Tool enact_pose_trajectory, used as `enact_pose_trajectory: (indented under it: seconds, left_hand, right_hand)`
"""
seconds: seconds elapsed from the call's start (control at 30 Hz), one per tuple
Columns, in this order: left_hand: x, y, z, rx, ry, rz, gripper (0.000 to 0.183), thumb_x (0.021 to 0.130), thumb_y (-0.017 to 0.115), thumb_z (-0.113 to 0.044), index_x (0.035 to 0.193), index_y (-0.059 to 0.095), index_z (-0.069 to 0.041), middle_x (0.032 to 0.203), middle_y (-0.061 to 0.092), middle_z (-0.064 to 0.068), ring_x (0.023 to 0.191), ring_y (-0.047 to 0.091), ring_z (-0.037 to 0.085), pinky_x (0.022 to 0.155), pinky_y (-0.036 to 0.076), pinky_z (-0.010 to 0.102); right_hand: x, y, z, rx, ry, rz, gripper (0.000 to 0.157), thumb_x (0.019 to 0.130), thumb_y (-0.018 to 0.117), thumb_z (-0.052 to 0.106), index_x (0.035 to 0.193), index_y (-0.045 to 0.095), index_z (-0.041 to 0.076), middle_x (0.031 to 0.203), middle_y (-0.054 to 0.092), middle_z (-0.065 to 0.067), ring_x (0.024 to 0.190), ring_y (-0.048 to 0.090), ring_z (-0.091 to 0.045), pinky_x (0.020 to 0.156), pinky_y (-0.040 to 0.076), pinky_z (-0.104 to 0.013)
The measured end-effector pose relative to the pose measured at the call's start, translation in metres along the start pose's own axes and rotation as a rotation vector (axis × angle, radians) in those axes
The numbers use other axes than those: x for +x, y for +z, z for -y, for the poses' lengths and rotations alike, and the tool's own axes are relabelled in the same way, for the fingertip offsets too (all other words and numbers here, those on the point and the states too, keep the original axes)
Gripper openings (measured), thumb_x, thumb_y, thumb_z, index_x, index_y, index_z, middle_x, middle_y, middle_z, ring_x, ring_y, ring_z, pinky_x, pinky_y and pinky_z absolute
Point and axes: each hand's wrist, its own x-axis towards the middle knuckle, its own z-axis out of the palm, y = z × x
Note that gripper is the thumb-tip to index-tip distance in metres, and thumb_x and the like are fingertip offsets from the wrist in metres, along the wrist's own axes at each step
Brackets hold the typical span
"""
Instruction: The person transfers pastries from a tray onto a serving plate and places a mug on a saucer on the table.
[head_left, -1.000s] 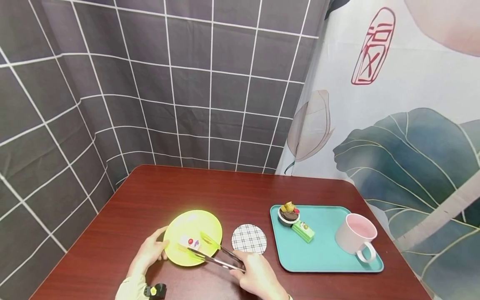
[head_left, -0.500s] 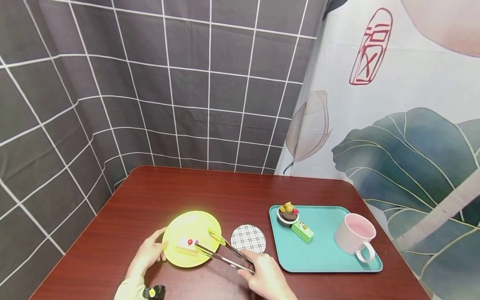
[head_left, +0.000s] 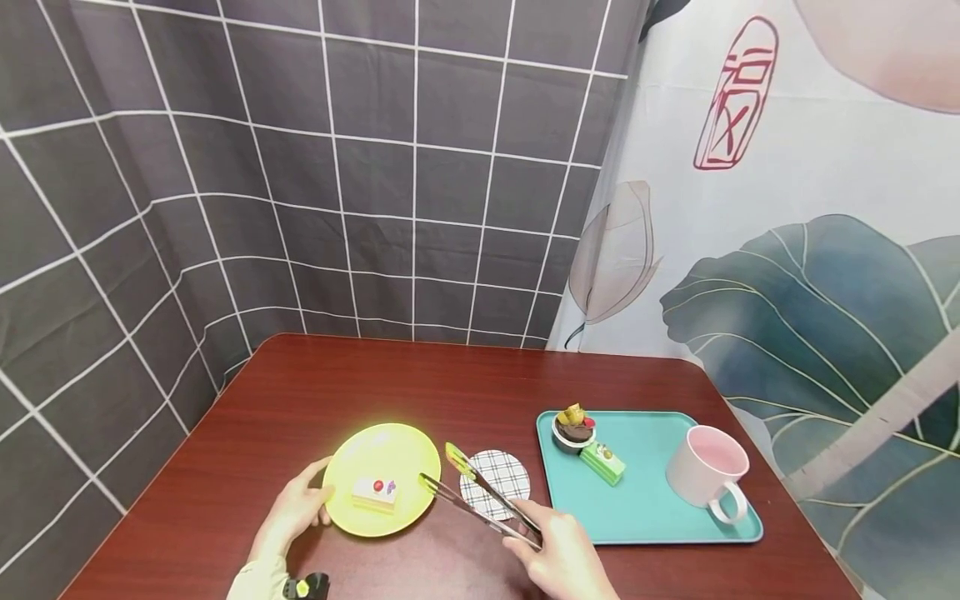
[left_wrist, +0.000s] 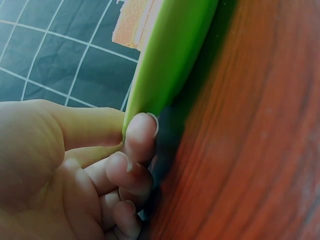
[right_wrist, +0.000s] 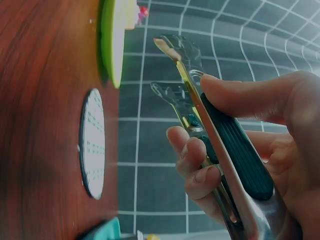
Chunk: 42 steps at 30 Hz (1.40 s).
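My left hand (head_left: 296,504) pinches the left rim of a yellow-green plate (head_left: 375,454); in the left wrist view, the thumb lies on top and curled fingers sit under the edge. On the plate rests a small cake slice (head_left: 373,493) with a red berry and a purple bit on top. My right hand (head_left: 558,546) grips metal tongs (right_wrist: 232,155) with dark handle grips, thumb on one arm and fingers round the other. The tongs' tips are spread, with nothing between them. They hang above the plate's right edge and a round checked coaster (head_left: 504,483).
To the right lies a teal tray (head_left: 645,517) bearing a chocolate cupcake (head_left: 574,430), a green cake piece (head_left: 603,463) and a pink mug (head_left: 708,467). The brown table (head_left: 420,375) meets a dark grid-patterned cloth (head_left: 375,167) at the back.
The tongs have spread and released the cake slice, which now lies on the plate. My right hand has moved right with the tongs. My left hand stays at the rim.
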Motion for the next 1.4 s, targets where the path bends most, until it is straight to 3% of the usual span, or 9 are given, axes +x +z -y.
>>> enact_pose_trajectory:
  seconds: [0.4,0.73,1.0,1.2,1.4]
  left_hand:
    - [-0.002,0.0,0.002,0.008,0.02,0.011,0.052,0.091,0.05,-0.004,0.141,0.04,0.005,0.05,0.051,0.002,0.046,0.047,0.013,0.049,0.039,0.024]
    - [-0.002,0.0,0.002,0.008,0.048,0.023,0.052,0.09,0.051,-0.003,0.14,0.041,0.006,0.05,0.05,0.002,0.047,0.045,0.012,0.049,0.037,0.023]
    - [-0.001,0.0,0.002,0.016,0.049,0.022,0.052,0.09,0.052,-0.003,0.14,0.042,0.005,0.05,0.05,0.002,0.047,0.045,0.012,0.05,0.037,0.023]
    - [-0.001,-0.001,0.003,0.017,0.064,0.023,0.051,0.091,0.052,-0.004,0.139,0.041,0.007,0.05,0.05,0.002,0.045,0.044,0.012,0.048,0.037,0.023]
    - [0.0,-0.001,0.004,0.013,0.064,0.024,0.051,0.091,0.052,-0.004,0.139,0.041,0.007,0.05,0.05,0.002,0.045,0.044,0.012,0.049,0.037,0.023]
  right_hand:
    - [-0.01,-0.014,-0.015,0.024,0.145,-0.053,0.034,0.074,0.08,0.02,0.105,0.069,0.017,0.07,0.051,0.02,0.063,0.044,0.008,0.06,0.04,-0.019]
    - [-0.016,-0.028,-0.023,-0.021,0.243,-0.053,0.038,0.072,0.082,0.024,0.107,0.07,0.016,0.071,0.054,0.018,0.066,0.049,0.001,0.064,0.043,-0.022]
    - [-0.023,-0.043,-0.036,-0.109,0.356,-0.035,0.043,0.072,0.082,0.026,0.111,0.071,0.015,0.087,0.071,0.005,0.076,0.061,-0.01,0.069,0.049,-0.029]
    - [-0.028,-0.051,-0.045,-0.146,0.353,-0.096,0.041,0.071,0.082,0.023,0.11,0.072,0.013,0.087,0.072,0.002,0.075,0.063,-0.012,0.068,0.05,-0.031]
    - [-0.03,-0.058,-0.054,-0.145,0.426,-0.071,0.044,0.073,0.081,0.027,0.114,0.07,0.014,0.077,0.065,0.008,0.069,0.056,-0.01,0.063,0.044,-0.029]
